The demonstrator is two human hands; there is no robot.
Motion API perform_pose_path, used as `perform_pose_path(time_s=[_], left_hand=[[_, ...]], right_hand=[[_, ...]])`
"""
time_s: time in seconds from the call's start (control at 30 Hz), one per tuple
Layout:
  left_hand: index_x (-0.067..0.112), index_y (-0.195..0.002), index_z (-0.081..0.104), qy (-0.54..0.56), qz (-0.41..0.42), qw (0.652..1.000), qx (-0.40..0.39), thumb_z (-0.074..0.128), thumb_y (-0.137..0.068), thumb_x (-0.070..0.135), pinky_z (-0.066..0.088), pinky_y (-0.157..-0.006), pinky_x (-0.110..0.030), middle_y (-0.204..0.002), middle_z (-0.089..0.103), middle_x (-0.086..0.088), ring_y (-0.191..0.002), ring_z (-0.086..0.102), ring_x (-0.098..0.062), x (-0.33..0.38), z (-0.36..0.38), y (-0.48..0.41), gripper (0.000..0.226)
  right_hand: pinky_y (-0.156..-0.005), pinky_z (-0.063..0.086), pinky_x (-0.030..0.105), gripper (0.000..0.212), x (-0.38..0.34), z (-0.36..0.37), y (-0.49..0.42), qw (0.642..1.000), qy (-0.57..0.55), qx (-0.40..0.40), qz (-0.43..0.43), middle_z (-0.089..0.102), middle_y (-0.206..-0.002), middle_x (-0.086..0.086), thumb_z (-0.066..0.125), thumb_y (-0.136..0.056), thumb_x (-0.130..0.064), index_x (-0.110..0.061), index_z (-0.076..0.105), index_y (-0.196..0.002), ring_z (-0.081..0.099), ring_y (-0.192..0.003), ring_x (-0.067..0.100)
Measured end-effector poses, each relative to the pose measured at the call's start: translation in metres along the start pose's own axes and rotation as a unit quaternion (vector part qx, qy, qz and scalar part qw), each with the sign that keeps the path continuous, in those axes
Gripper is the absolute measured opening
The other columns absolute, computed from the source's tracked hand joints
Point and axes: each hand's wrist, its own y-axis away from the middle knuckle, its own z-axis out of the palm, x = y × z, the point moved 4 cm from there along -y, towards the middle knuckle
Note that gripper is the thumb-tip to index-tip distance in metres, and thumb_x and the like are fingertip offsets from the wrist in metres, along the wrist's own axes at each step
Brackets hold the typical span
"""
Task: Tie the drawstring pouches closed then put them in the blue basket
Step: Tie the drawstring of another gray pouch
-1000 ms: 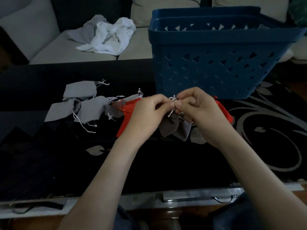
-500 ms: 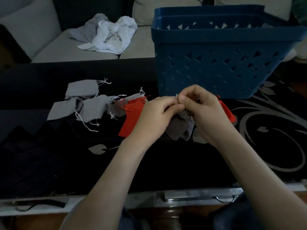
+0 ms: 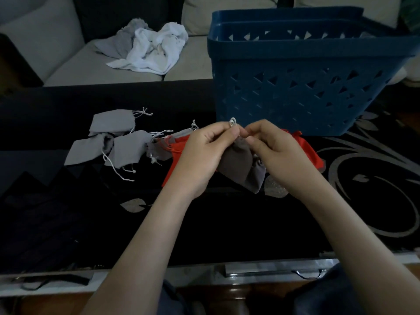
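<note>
The basket [image 3: 295,92] is dark blue, pierced with triangles. The grey pouches [image 3: 111,120] are pale, the red pouches [image 3: 179,146] bright. The held pouch [image 3: 238,164] looks a browner grey, though dim light may tint it; its cord [image 3: 233,122] is white. The tablecloth [image 3: 375,201] is black with silver swirls and leaves. The sofa [image 3: 68,64] is pale beige, the laundry [image 3: 154,51] white and grey.

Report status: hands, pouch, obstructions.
Left hand and right hand pinch cord at grey pouch neck. Pouch not yet in basket. Basket behind, nothing between.
</note>
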Motion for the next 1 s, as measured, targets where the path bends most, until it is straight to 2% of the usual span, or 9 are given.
perform_pose_path(time_s=[0.1, 0.2, 0.3, 0.43, 0.53, 0.63, 0.8, 0.9, 1.0], left_hand=[[0.009, -0.089, 0.07, 0.038, -0.017, 0.999, -0.021, 0.052, -0.095, 0.009, 0.049, -0.081, -0.026, -0.085, 0.07, -0.002, -0.086, 0.063, -0.013, 0.001, 0.004, 0.001, 0.02], [0.003, -0.089, 0.063, 0.074, -0.02, 0.997, -0.026, 0.044, -0.096, 0.002, 0.043, -0.056, -0.007, -0.057, 0.063, 0.009, -0.055, 0.057, 0.004, 0.009, 0.01, 0.005, 0.02], [0.005, -0.087, 0.061, 0.103, -0.038, 0.994, -0.013, 0.043, -0.096, 0.001, 0.036, -0.046, -0.004, -0.045, 0.056, 0.011, -0.039, 0.049, 0.006, 0.009, 0.013, 0.006, 0.02], [0.01, -0.085, 0.067, 0.104, -0.044, 0.994, -0.013, 0.05, -0.093, 0.005, 0.036, -0.051, -0.005, -0.065, 0.067, 0.009, -0.042, 0.045, 0.003, 0.004, 0.014, 0.003, 0.019], [0.009, -0.082, 0.068, 0.102, -0.048, 0.993, -0.02, 0.051, -0.092, 0.004, 0.048, -0.073, -0.014, -0.074, 0.071, 0.008, -0.067, 0.063, 0.001, 0.002, 0.012, 0.0, 0.021], [0.014, -0.09, 0.067, 0.042, -0.042, 0.998, -0.009, 0.057, -0.09, 0.005, 0.047, -0.076, -0.015, -0.071, 0.07, 0.006, -0.073, 0.064, -0.002, -0.001, 0.008, -0.002, 0.014], [0.013, -0.085, 0.065, -0.009, -0.078, 0.997, 0.007, 0.063, -0.088, 0.008, 0.048, -0.067, -0.012, -0.068, 0.07, 0.004, -0.065, 0.063, -0.002, -0.006, 0.008, 0.0, 0.007], [0.01, -0.083, 0.067, -0.025, -0.081, 0.996, 0.009, 0.062, -0.089, 0.005, 0.048, -0.063, -0.01, -0.069, 0.069, 0.002, -0.062, 0.063, 0.0, -0.007, 0.011, 0.001, 0.009], [0.012, -0.078, 0.068, -0.037, -0.076, 0.996, 0.011, 0.06, -0.089, 0.005, 0.047, -0.064, -0.011, -0.068, 0.069, 0.003, -0.062, 0.061, -0.001, -0.007, 0.014, 0.001, 0.016]], right_hand=[[-0.076, 0.044, 0.033, 0.008, 0.0, -0.002, -0.002, 1.0, 0.003, 0.003, -0.01, 0.057, -0.073, -0.007, 0.053, -0.094, -0.01, -0.015, 0.058, -0.094, 0.055, -0.075, 0.009], [-0.075, 0.042, 0.03, 0.007, -0.001, -0.003, -0.001, 0.999, 0.025, 0.009, -0.027, 0.057, -0.075, -0.007, 0.054, -0.093, -0.008, -0.012, 0.059, -0.091, 0.053, -0.077, 0.01], [-0.069, 0.039, 0.022, 0.014, 0.002, -0.007, -0.002, 0.999, 0.048, 0.0, -0.024, 0.058, -0.074, -0.007, 0.057, -0.092, -0.014, -0.02, 0.058, -0.08, 0.052, -0.075, 0.007], [-0.062, 0.034, 0.013, 0.023, 0.004, -0.011, -0.002, 0.996, 0.082, -0.03, -0.034, 0.052, -0.065, -0.007, 0.058, -0.092, -0.015, -0.016, 0.057, -0.069, 0.047, -0.063, 0.0], [-0.065, 0.033, 0.009, 0.033, 0.006, -0.014, -0.001, 0.991, 0.12, -0.043, -0.033, 0.048, -0.065, -0.01, 0.058, -0.092, -0.016, -0.026, 0.053, -0.061, 0.047, -0.067, -0.006], [-0.066, 0.032, 0.015, 0.035, 0.014, -0.025, 0.002, 0.992, 0.126, -0.03, 0.014, 0.05, -0.071, -0.002, 0.055, -0.094, -0.021, -0.023, 0.055, -0.06, 0.046, -0.071, 0.001], [-0.064, 0.032, 0.025, 0.035, 0.026, -0.032, 0.009, 0.992, -0.01, 0.006, 0.125, 0.049, -0.063, -0.006, 0.054, -0.095, -0.024, -0.017, 0.058, -0.061, 0.044, -0.066, 0.008], [-0.064, 0.032, 0.02, 0.034, 0.023, -0.026, 0.009, 0.982, -0.111, 0.012, 0.149, 0.048, -0.059, -0.01, 0.052, -0.095, -0.016, -0.016, 0.056, -0.062, 0.043, -0.061, 0.004], [-0.054, 0.037, 0.013, 0.032, 0.015, -0.019, 0.01, 0.969, -0.203, 0.03, 0.135, 0.052, -0.054, -0.012, 0.048, -0.095, -0.009, -0.014, 0.055, -0.063, 0.047, -0.052, 0.0]])
